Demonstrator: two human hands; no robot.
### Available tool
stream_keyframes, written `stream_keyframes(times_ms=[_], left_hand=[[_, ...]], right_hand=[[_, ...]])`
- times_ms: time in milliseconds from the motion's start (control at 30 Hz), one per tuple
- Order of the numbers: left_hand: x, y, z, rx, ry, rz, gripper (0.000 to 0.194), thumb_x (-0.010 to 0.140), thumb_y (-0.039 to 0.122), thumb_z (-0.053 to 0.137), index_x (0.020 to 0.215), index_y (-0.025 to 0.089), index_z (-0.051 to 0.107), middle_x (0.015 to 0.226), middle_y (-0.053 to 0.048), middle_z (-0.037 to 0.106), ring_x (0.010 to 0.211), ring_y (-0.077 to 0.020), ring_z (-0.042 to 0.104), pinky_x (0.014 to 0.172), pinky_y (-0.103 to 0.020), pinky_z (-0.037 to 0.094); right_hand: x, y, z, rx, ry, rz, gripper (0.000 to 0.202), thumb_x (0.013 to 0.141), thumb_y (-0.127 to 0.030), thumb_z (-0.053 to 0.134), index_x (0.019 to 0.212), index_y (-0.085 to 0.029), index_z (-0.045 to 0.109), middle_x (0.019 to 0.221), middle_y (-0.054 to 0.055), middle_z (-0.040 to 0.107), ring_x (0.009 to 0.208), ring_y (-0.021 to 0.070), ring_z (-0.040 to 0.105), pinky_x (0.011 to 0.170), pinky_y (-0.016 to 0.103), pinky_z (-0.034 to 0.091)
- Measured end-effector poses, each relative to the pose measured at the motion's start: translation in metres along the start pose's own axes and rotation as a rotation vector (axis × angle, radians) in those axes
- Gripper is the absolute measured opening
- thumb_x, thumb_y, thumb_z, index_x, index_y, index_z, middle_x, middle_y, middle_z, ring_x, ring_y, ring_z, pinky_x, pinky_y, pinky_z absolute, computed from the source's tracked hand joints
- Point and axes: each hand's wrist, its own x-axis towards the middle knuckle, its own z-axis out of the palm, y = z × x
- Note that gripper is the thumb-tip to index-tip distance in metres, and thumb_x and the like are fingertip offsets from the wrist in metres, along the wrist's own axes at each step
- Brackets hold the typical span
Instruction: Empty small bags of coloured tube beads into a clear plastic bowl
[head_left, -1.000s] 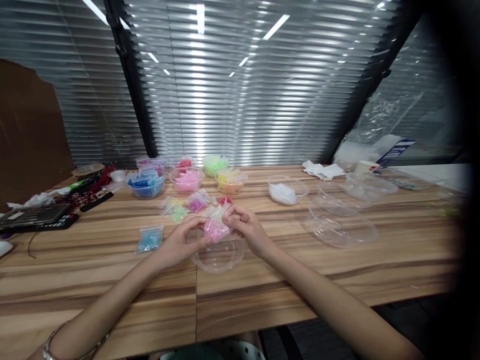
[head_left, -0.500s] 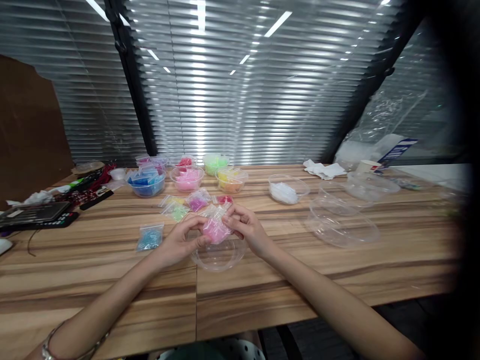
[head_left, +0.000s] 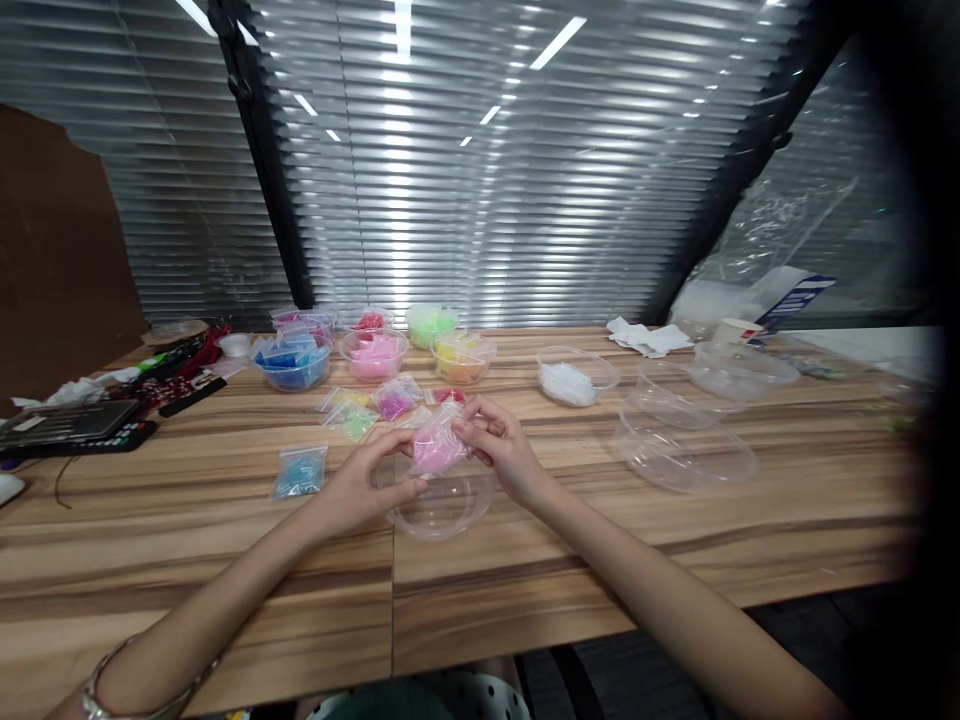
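A small clear plastic bag of pink beads (head_left: 437,447) hangs from my right hand (head_left: 501,452), its top right corner pinched between thumb and fingers. My left hand (head_left: 373,483) is open at the bag's left side; its thumb is spread below the bag and its fingertips are close to the bag's edge. Beneath both hands sits a clear round plastic bowl (head_left: 442,518), its far side partly hidden. Behind the hands lie little bags with purple contents (head_left: 397,397), green contents (head_left: 358,422) and red contents (head_left: 450,395). A bag of blue beads (head_left: 301,472) lies to the left.
Bowls with blue bags (head_left: 292,372), pink bags (head_left: 375,360), yellow and orange bags (head_left: 463,362) and green contents (head_left: 431,325) stand toward the blinds. One bowl holds white material (head_left: 568,383). Clear bowls (head_left: 686,455) lie to the right. Cords and a keyboard (head_left: 124,442) are at left.
The bag of pink beads has risen slightly and turned in my right hand. My left thumb has come off the bag, and the left fingers have opened.
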Motion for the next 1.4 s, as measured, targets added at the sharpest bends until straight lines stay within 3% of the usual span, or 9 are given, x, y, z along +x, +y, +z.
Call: stream_keyframes(times_ms=[500, 633, 767, 900, 1067, 1233, 1400], left_hand=[[0.003, 0.006, -0.002, 0.015, -0.035, 0.038, 0.035, 0.091, 0.039, 0.063, 0.12, 0.021, 0.06, 0.127, -0.01, 0.058, 0.121, -0.0276, 0.053, 0.108, -0.045, 0.04], [0.002, 0.005, 0.0, -0.039, -0.039, 0.039, 0.043, 0.092, 0.039, 0.062, 0.132, 0.025, 0.053, 0.14, -0.009, 0.05, 0.129, -0.0266, 0.05, 0.111, -0.043, 0.04], [0.0, 0.001, 0.0, -0.089, -0.049, 0.018, 0.054, 0.095, 0.039, 0.057, 0.145, 0.028, 0.038, 0.151, -0.009, 0.042, 0.134, -0.0275, 0.046, 0.109, -0.043, 0.043], [0.0, -0.003, -0.002, -0.069, -0.064, -0.005, 0.055, 0.097, 0.039, 0.055, 0.147, 0.027, 0.037, 0.149, -0.01, 0.044, 0.137, -0.0291, 0.042, 0.11, -0.046, 0.041], [-0.002, 0.002, -0.005, 0.022, -0.084, 0.013, 0.039, 0.093, 0.04, 0.06, 0.13, 0.026, 0.059, 0.135, -0.008, 0.054, 0.131, -0.0298, 0.045, 0.113, -0.045, 0.034], [-0.003, 0.011, -0.003, 0.026, -0.079, 0.038, 0.045, 0.092, 0.038, 0.063, 0.135, 0.029, 0.052, 0.137, -0.007, 0.052, 0.131, -0.029, 0.042, 0.111, -0.043, 0.032], [-0.001, 0.013, 0.0, -0.053, -0.02, 0.057, 0.025, 0.096, 0.036, 0.057, 0.118, 0.025, 0.059, 0.121, -0.006, 0.059, 0.116, -0.0242, 0.052, 0.102, -0.037, 0.037]], right_hand=[[-0.001, -0.009, 0.007, -0.127, -0.038, -0.063, 0.021, 0.092, -0.033, 0.064, 0.089, -0.013, 0.059, 0.076, -0.003, 0.056, 0.058, 0.0074, 0.052, 0.051, 0.02, 0.045], [-0.001, -0.011, 0.006, -0.124, -0.087, -0.062, 0.028, 0.09, -0.04, 0.066, 0.1, -0.015, 0.059, 0.07, -0.005, 0.054, 0.053, 0.0072, 0.049, 0.05, 0.021, 0.043], [-0.001, -0.014, 0.0, -0.106, -0.199, -0.074, 0.051, 0.085, -0.052, 0.067, 0.121, -0.017, 0.058, 0.068, -0.004, 0.057, 0.061, 0.0122, 0.057, 0.061, 0.027, 0.048], [-0.001, -0.017, -0.003, -0.111, -0.274, -0.087, 0.058, 0.087, -0.053, 0.063, 0.133, -0.018, 0.054, 0.069, -0.002, 0.06, 0.065, 0.0146, 0.061, 0.07, 0.031, 0.049], [0.0, -0.014, 0.002, -0.165, -0.206, -0.096, 0.039, 0.088, -0.045, 0.066, 0.114, -0.017, 0.064, 0.064, -0.004, 0.058, 0.06, 0.0126, 0.058, 0.066, 0.029, 0.048], [0.0, -0.012, 0.008, -0.215, -0.137, -0.089, 0.025, 0.085, -0.036, 0.072, 0.084, -0.014, 0.063, 0.063, -0.006, 0.057, 0.054, 0.0084, 0.053, 0.058, 0.024, 0.047], [-0.002, -0.011, 0.007, -0.242, -0.162, -0.033, 0.028, 0.089, -0.036, 0.069, 0.076, -0.013, 0.059, 0.059, -0.007, 0.052, 0.044, 0.0041, 0.044, 0.042, 0.017, 0.036]])
